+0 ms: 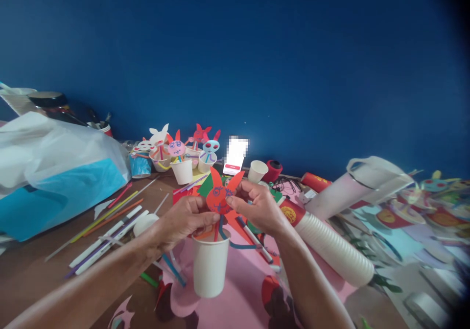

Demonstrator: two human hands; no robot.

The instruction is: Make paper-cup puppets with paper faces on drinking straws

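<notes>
A red paper rabbit head (217,199) with long ears and a face drawn in blue is held above a white paper cup (210,265). At its lower left edge my left hand (193,216) is closed, with thumb and fingers by its neck. The right side of the head is pinched between the thumb and fingers of my right hand (257,204). Below the head, a stem runs down into the cup, and a blue pipe cleaner (242,246) bends out to the right. The cup stands upright on pink paper (246,285).
Several finished paper-animal cups (182,171) stand at the back, beside a lit phone (235,157). Markers (106,241) and pipe cleaners lie left, near a blue-and-white bag (73,182). A stack of cups (334,246) and a white jug (345,187) lie right.
</notes>
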